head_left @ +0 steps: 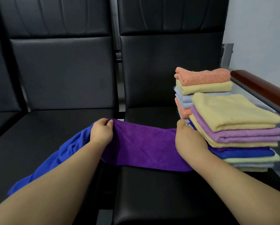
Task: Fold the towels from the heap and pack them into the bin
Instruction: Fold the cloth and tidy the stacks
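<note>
Folding step in hand: left hand (102,131) pinching far corner of purple microfibre towel (144,146), right hand (188,137) clamping its right end, fingertips hidden. Towel stretching across black padded seat (152,192). Next move probably calling for bringing ends together, edges matching.
</note>
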### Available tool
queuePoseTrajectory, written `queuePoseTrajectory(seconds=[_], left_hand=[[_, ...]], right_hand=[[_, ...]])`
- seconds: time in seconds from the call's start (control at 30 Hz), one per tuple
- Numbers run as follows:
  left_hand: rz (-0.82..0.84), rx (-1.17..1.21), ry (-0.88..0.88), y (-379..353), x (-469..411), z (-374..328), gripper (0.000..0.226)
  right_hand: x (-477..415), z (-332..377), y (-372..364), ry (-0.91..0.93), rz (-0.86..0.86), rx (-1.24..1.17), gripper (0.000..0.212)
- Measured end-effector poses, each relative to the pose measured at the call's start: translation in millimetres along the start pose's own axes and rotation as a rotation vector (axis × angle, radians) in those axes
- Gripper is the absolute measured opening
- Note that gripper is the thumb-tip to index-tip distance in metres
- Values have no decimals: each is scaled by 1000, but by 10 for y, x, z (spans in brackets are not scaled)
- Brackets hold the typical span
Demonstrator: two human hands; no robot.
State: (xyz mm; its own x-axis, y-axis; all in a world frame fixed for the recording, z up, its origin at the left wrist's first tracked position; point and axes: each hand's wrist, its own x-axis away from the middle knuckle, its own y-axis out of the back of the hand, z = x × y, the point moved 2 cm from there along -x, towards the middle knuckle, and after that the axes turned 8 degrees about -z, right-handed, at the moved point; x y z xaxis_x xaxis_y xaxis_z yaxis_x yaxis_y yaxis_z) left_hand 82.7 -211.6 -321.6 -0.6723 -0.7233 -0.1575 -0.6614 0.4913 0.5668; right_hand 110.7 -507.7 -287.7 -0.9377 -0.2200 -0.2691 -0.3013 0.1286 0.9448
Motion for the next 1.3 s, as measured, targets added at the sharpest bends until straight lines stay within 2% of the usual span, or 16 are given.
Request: queuePoseTrajectory(seconds=[0.23, 0.37, 0.53, 0.63, 0.73, 0.9, 1.07, 1.3], left_hand=[[61, -81, -12, -178, -18, 12, 24], [141, -182, -141, -160, 85, -21, 51], [167, -487, -383, -135, 351, -141, 46], [269, -565, -466, -195, 480, -187, 37], [378, -562, -508, -239, 566, -186, 34], [485, -714, -556, -244, 611, -256, 47], [565, -781, -583, -320, 659, -327, 55], [697, -795, -646, -553, 703, -507, 56]], right_hand=[[-81, 4, -149, -50, 122, 18, 33], [7, 4, -150, -95, 53, -144, 25], [90, 80, -146, 16, 46, -240, 23], [128, 138, -190, 154, 85, -361, 25], [167, 145, -238, 229, 157, -388, 32], [148, 97, -178, 223, 254, -340, 44], [198, 131, -100, 203, 329, -318, 37], [355, 130, -49, 271, 388, -522, 26]])
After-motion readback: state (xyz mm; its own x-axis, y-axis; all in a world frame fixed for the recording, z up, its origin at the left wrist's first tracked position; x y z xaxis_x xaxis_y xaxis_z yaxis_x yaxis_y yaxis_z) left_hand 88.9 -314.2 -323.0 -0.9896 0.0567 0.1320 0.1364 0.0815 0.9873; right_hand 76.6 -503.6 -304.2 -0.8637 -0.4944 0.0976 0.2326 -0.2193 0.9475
